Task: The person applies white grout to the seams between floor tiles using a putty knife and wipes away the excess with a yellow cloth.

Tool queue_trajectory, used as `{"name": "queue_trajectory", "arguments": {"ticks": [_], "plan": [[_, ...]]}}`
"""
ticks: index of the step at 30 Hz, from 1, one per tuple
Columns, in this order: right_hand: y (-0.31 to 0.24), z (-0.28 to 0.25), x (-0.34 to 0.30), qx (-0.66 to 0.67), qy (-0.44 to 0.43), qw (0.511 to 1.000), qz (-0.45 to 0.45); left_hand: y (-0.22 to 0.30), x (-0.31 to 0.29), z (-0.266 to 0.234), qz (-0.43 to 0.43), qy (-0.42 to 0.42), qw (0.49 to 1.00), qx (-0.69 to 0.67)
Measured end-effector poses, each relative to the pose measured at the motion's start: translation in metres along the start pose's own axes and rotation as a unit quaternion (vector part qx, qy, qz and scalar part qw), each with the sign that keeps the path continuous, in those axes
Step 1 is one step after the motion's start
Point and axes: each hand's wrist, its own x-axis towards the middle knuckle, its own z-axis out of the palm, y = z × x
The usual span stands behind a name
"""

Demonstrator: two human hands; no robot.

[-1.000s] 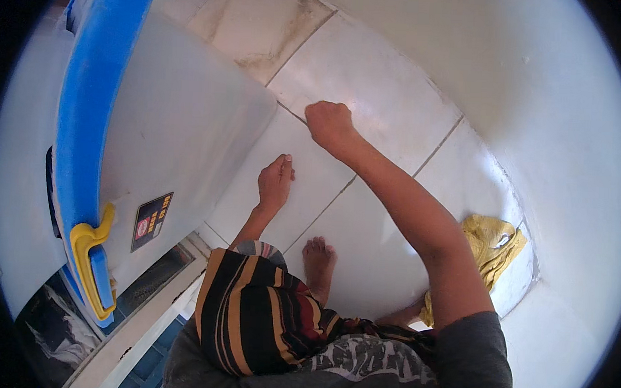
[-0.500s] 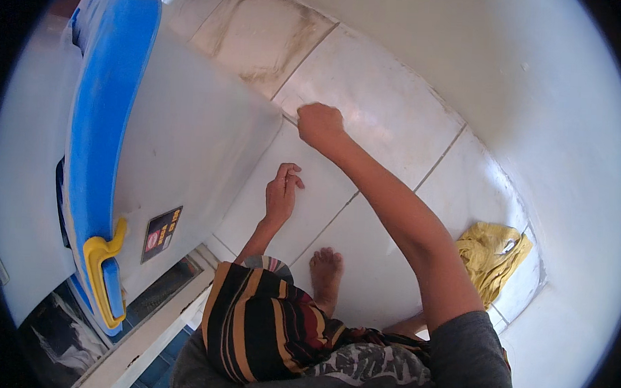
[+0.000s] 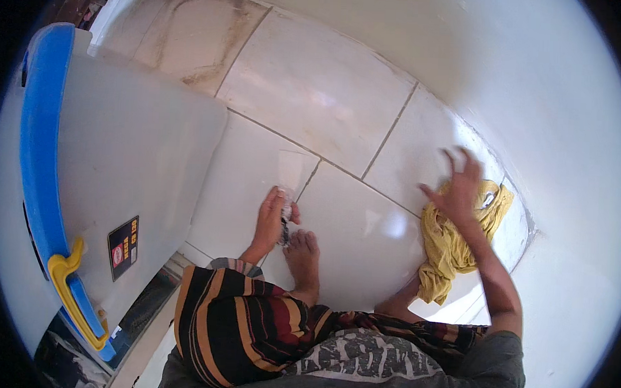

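My left hand [image 3: 270, 220] is closed around a scraper [image 3: 294, 167] with a wide, pale, shiny blade and a black-and-white handle, close above the white tiles beside my bare foot. The blade points away from me and nearly blends with the floor. On the right, my right hand [image 3: 461, 187] hovers by a crumpled yellow cloth [image 3: 454, 242], slightly blurred, with its fingers spread and nothing in them. Whether it touches the cloth I cannot tell.
A large pale cool box [image 3: 139, 145] with a blue lid edge [image 3: 44, 141] and yellow latch [image 3: 64, 270] stands at the left. White floor tiles [image 3: 315, 90] run to a pale wall [image 3: 535, 120]. Brown stains [image 3: 212, 72] mark the far tile.
My right hand, a fist over the far tiles before, has swung right to the cloth and opened. My left hand, empty before, now grips the scraper. The view has shifted right.
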Motion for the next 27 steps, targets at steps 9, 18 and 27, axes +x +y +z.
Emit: {"name": "queue_trajectory", "arguments": {"ticks": [9, 18, 27], "plan": [[0.145, 0.096, -0.149, 0.068, 0.039, 0.951, 0.299, 0.043, 0.014, 0.0, 0.145, 0.082, 0.985, 0.037], [-0.133, -0.019, -0.108, 0.26, -0.223, 0.903, -0.261, 0.084, -0.037, -0.021, 0.269, 0.213, 0.938, 0.055], [-0.308, 0.177, 0.059, 0.264, 0.019, 0.871, -0.413, 0.065, -0.112, -0.034, 0.262, 0.268, 0.917, 0.134]]}}
